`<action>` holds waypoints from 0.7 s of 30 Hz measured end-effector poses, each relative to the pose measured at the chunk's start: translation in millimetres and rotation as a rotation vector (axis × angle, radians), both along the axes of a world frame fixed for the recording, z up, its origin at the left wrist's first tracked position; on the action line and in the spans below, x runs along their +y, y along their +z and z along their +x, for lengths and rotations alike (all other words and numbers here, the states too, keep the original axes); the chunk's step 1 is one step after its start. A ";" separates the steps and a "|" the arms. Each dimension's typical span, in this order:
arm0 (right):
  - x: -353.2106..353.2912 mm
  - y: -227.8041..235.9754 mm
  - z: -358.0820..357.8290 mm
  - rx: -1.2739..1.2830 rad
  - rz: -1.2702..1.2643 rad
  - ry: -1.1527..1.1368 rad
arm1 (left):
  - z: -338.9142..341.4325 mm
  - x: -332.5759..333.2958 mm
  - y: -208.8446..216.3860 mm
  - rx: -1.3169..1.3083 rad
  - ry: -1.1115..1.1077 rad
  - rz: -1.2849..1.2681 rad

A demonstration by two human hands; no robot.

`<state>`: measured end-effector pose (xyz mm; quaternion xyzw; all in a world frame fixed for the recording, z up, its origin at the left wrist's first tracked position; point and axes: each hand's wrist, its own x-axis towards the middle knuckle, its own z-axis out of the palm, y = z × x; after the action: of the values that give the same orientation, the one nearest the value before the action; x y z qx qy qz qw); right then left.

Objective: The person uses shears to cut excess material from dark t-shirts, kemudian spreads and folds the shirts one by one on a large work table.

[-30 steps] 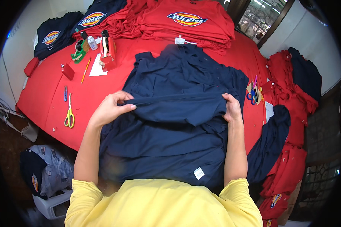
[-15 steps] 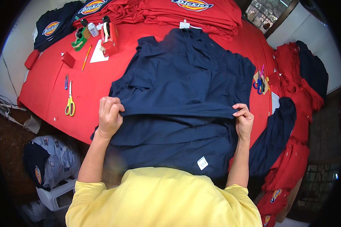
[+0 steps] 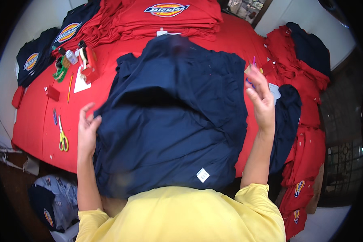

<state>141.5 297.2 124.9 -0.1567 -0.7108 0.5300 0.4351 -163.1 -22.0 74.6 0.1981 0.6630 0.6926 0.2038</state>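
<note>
A dark navy garment (image 3: 169, 133) lies spread in front of me, with a raised, billowing fold across its upper half. A small white tag (image 3: 203, 175) sits on its near edge, close to my yellow shirt. My left hand (image 3: 88, 126) is at the garment's left edge, fingers curled but apart; whether it touches the cloth is hard to tell. Off the right side, my right hand (image 3: 262, 99) is raised above the table with spread fingers and nothing in it. Behind its fingers, blue-handled scissors (image 3: 250, 83) are mostly hidden.
Red cloth covers the table (image 3: 36, 133). To the left lie yellow-handled scissors (image 3: 63, 141), a pencil (image 3: 69, 89) and a red tape dispenser (image 3: 88, 66). Stacks of red garments (image 3: 165, 24) line the back; more red clothing (image 3: 304, 161) hangs along the right edge.
Both hands have let go of the fold they were holding and moved outward, the right one also upward. The cloth has been laid farther away. My view has shifted right.
</note>
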 end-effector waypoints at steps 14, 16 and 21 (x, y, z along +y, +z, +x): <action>9.3 -129.4 30.6 -0.592 0.309 -0.674 | 165.5 215.7 -19.9 1.435 -0.822 -0.130; 27.4 -146.4 39.2 -0.432 0.058 -0.646 | 168.1 244.6 -34.1 1.049 -0.783 -0.001; 18.6 -126.1 58.0 0.306 -0.740 -0.235 | 43.2 260.7 -13.6 0.002 -0.388 0.093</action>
<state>199.5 315.9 -1.2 -0.3022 -0.3767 0.7136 0.5075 -119.9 238.7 60.9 0.3320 0.5801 0.6699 0.3233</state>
